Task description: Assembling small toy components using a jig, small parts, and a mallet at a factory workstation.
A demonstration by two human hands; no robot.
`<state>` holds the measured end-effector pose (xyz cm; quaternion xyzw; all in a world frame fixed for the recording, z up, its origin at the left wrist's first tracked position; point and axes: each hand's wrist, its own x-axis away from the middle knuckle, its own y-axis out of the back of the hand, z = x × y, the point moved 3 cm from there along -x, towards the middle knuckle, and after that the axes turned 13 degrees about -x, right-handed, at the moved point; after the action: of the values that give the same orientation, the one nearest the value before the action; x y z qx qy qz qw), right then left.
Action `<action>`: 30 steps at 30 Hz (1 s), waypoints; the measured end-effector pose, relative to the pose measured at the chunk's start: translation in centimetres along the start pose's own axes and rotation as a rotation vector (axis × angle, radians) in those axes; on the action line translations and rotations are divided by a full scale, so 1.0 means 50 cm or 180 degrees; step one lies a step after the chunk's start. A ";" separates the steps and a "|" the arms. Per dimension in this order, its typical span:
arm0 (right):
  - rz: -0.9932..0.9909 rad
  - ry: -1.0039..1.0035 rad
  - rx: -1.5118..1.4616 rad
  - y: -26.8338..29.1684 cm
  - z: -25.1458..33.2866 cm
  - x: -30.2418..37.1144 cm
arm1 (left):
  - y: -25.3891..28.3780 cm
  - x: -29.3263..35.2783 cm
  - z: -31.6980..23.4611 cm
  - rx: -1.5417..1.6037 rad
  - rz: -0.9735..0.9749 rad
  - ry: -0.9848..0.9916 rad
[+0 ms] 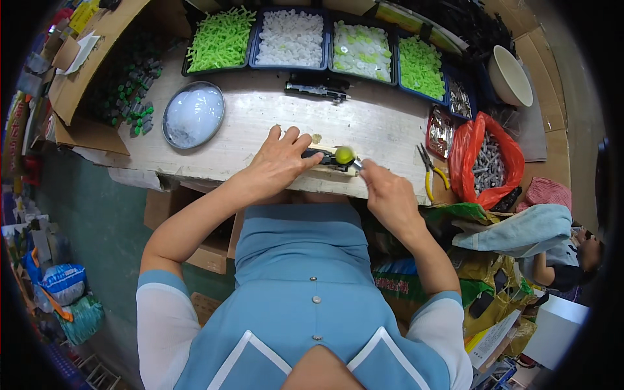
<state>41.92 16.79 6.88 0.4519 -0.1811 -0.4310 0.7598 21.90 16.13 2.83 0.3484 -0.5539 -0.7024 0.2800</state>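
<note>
My left hand point(281, 158) presses down on a black plastic part point(318, 158), its fingers bent around it at the front of the bench. The part lies on a pale block or strip at the table's edge. In my right hand point(390, 195) is a small hammer point(344, 155) with a rounded yellow-green head and a metal shaft. Its head is over the right end of the black part; whether they touch I cannot tell. Another black assembly point(317, 88) lies farther back on the bench, apart from both hands.
Trays of green pieces point(221, 40) and white pieces point(290, 39) line the back. A round dish point(193, 115) with whitish contents stands left. Pliers point(429, 175) and a red bag point(463, 162) of grey screw-like pieces lie right. A person point(560, 263) is at far right.
</note>
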 end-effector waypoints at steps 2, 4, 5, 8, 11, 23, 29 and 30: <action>-0.0548 0.0178 -0.0241 0.020 0.020 0.010 | 0.005 -0.002 -0.002 -0.0024 -0.0016 -0.0015; 0.0294 -0.0274 0.0392 -0.022 -0.007 0.008 | 0.008 -0.004 -0.005 -0.0048 -0.0051 -0.0047; 0.0399 -0.0444 0.0278 -0.035 -0.014 0.009 | 0.007 -0.004 -0.006 -0.0086 -0.0062 -0.0054; 0.0322 -0.0193 0.0309 -0.022 -0.005 0.001 | 0.009 -0.006 -0.007 -0.0137 -0.0061 -0.0066; 0.0185 -0.0151 0.0173 -0.010 -0.004 -0.004 | 0.006 -0.004 -0.008 -0.0178 -0.0070 -0.0061; 0.0425 -0.0389 0.0490 -0.031 -0.005 -0.006 | -0.007 -0.017 0.019 0.0310 -0.0131 -0.0013; -0.0564 0.0435 -0.0611 -0.007 0.042 -0.014 | -0.021 -0.022 0.049 0.1666 0.0095 0.0831; -0.0791 0.0595 -0.0806 -0.014 0.053 -0.015 | -0.027 -0.019 0.050 0.1760 0.0048 0.0911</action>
<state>39.41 15.85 7.79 0.4096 0.0030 -0.4969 0.7650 20.47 18.66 2.06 0.5027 -0.6815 -0.4667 0.2550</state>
